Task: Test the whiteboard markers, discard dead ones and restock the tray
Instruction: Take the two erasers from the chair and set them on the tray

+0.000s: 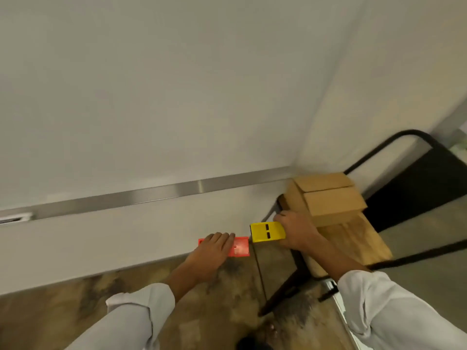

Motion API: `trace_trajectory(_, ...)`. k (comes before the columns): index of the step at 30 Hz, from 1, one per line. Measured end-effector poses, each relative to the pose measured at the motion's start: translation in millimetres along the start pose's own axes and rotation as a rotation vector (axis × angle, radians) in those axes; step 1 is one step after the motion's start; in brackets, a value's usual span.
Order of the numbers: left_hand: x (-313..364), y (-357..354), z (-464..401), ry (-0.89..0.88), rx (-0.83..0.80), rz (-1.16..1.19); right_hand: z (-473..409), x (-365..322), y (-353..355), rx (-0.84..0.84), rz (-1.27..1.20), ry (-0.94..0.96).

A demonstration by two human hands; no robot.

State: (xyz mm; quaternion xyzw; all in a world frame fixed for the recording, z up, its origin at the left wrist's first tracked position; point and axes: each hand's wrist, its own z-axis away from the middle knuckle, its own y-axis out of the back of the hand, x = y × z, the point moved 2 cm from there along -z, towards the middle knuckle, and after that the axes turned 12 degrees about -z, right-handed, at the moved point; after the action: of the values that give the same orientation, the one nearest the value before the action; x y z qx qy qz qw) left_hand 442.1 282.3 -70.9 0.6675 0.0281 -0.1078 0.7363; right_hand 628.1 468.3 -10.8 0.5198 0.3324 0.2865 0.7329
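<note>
My left hand (214, 248) lies palm down on a flat red plastic tray or holder (240, 247), gripping it in the air in front of the wall. A yellow plastic holder (266, 232) with two dark slots is held by my right hand (295, 231), just right of the red one. Both pieces hang low, below the whiteboard's metal ledge (156, 192). The whiteboard (164, 84) fills the upper view. No markers show in this blurred frame.
A cardboard box (328, 195) sits on a wooden stool or small table (353, 243) with dark metal legs at the right. Behind it stands a black chair (417, 178). The floor (101, 294) is mottled brown. A white label (15, 218) sits at the ledge's left end.
</note>
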Motion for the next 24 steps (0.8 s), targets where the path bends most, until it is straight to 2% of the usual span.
trace_trajectory(11, -147.2, 7.3, 189.7, 0.414, -0.032, -0.019, -81.7, -208.2, 16.2, 0.060, -0.060, 0.268)
trace_trajectory(24, -260.9, -10.5, 300.1, 0.703, -0.004, 0.059, -180.3, -392.6, 1.5, 0.120, -0.032, 0.550)
